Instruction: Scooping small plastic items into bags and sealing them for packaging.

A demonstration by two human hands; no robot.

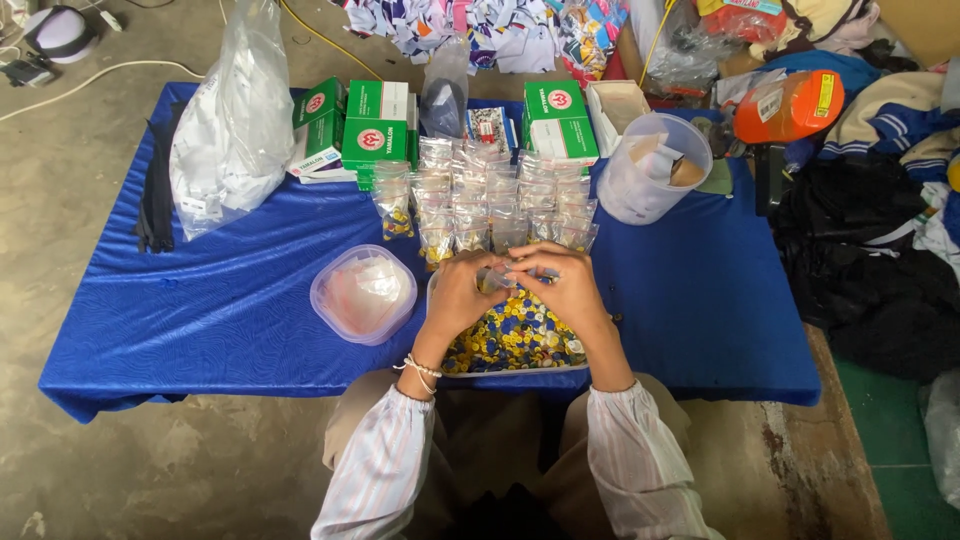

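Cloth of shiny blue fabric (230, 290) covers the low table, rows of small filled clear bags (490, 205) standing near its middle.
Tray of yellow and blue buttons (515, 340) lies under both hands; left hand (458, 295) and right hand (568, 285) together pinch one small clear plastic bag (497, 277) above it.

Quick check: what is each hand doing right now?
Left hand: closed on a small clear bag.
Right hand: closed on the same small clear bag.

Yellow and blue buttons (515, 335) lie on a blue cloth (220, 300) near green-and-white boxes (375, 125).
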